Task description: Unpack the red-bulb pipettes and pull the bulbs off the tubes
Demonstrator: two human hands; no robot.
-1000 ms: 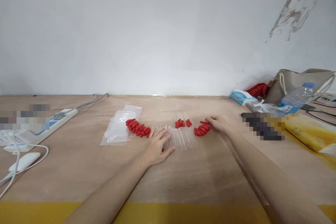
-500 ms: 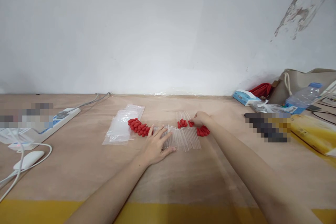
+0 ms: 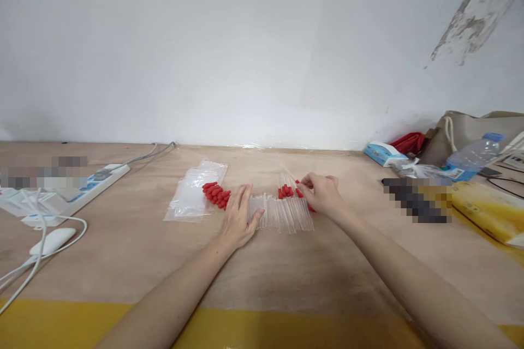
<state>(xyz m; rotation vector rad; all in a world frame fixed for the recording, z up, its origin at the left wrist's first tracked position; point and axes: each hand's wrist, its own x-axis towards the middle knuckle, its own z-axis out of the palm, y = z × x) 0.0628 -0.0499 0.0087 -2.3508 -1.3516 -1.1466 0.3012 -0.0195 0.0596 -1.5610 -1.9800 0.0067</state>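
A row of clear thin tubes (image 3: 282,212) lies side by side on the table, looking like dropper tubes. My left hand (image 3: 238,218) rests flat at the row's left end, fingers straight and close together, thumb beside the tubes. Left of it is a pile of red rubber bulbs (image 3: 216,194), partly on clear plastic bags (image 3: 184,196). Behind the row, a few more clear tubes with red bulbs (image 3: 286,191) lie pointing away. My right hand (image 3: 321,192) is closed in a pinch at a red-bulbed dropper (image 3: 299,193) there. Its fingertips partly hide the bulb, and the hand covers most of the bulbs at the right.
A power strip (image 3: 98,188) with plugs and white cables is at the left, near a white mouse-shaped object (image 3: 52,241). At the right stand a tissue box (image 3: 382,154), a plastic bottle (image 3: 477,155) and a yellow packet (image 3: 478,207). The wall rises behind the table.
My left hand has slid left off the tubes to the row's end, its fingers drawing together. My right hand has turned and come slightly nearer, now covering the right-hand bulbs.
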